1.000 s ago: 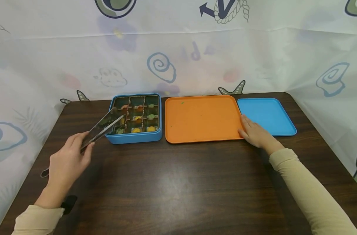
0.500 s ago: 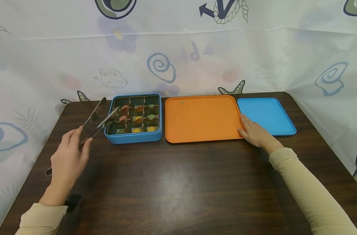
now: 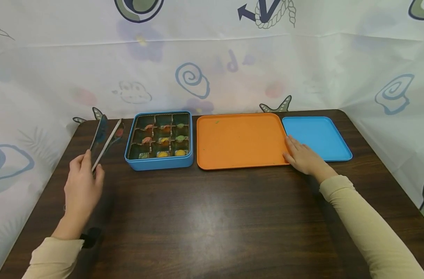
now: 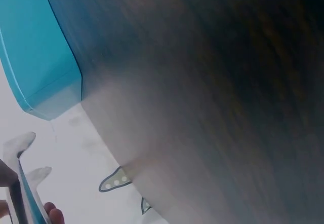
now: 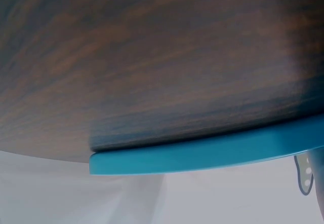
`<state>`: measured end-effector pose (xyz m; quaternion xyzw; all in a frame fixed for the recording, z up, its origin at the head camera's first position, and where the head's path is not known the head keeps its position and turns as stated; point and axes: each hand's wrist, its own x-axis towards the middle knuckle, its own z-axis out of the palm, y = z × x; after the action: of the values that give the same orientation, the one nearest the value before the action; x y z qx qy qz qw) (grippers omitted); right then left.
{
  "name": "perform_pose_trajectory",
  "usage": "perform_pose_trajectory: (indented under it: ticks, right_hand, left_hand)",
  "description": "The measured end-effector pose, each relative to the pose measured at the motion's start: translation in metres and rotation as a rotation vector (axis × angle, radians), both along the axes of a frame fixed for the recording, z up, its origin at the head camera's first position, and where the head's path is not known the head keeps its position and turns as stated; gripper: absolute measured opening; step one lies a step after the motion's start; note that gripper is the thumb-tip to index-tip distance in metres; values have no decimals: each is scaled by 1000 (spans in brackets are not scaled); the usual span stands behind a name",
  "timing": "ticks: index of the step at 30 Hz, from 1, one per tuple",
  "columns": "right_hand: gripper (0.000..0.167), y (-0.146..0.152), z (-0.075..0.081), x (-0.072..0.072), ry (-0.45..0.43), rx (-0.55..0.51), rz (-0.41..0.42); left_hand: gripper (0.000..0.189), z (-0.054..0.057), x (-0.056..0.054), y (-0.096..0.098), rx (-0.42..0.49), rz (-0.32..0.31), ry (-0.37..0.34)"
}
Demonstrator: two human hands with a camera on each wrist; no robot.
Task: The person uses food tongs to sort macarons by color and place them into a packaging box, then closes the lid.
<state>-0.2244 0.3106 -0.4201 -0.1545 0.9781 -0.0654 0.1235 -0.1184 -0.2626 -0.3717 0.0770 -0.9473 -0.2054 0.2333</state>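
My left hand holds metal tongs left of the blue box, their arms spread apart and nothing seen between them. The blue box has a dark divided insert; small pink, orange, yellow and green pieces show in several compartments. What these pieces are, I cannot tell. In the left wrist view, the tongs and fingertips show at the lower left. My right hand rests with extended fingers at the right edge of the orange tray, beside the blue tray.
Box and trays stand in a row along the far side of the dark wooden table. Behind them hangs a white printed cloth. A tiny green bit lies on the orange tray.
My left hand has swung the tongs from over the box's left side outward to the left, and their arms have spread. The right hand stays in place.
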Motion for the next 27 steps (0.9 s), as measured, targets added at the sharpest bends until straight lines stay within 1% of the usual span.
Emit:
perform_pose_trajectory:
  ticks: [5,8,10,14,20,24,27]
  right_hand:
    - [69,1,0,1,3,-7,5]
    - [69,1,0,1,5,-9,8]
    - [69,1,0,1,6,-9,8]
    - [69,0,0,1,6,-15,7]
    - [69,0,-1,0,3,-18,5]
    - [69,1,-1,0,5,-17,5]
    - [69,1,-1,0,7,-19,3]
  left_hand:
    - [53,-2,-5,-5,17,5,-113]
    - [53,-5,-8,-8,19,2,-180]
    - [54,-8,-10,-10,29,6,-211]
    - [53,-12,-11,-12,48,8,-258]
    - [53,-15,-13,-15,47,6,-290]
    - [54,-16,-15,-14,59,11,-348]
    - [54,-16,-16,-13,69,16,-377]
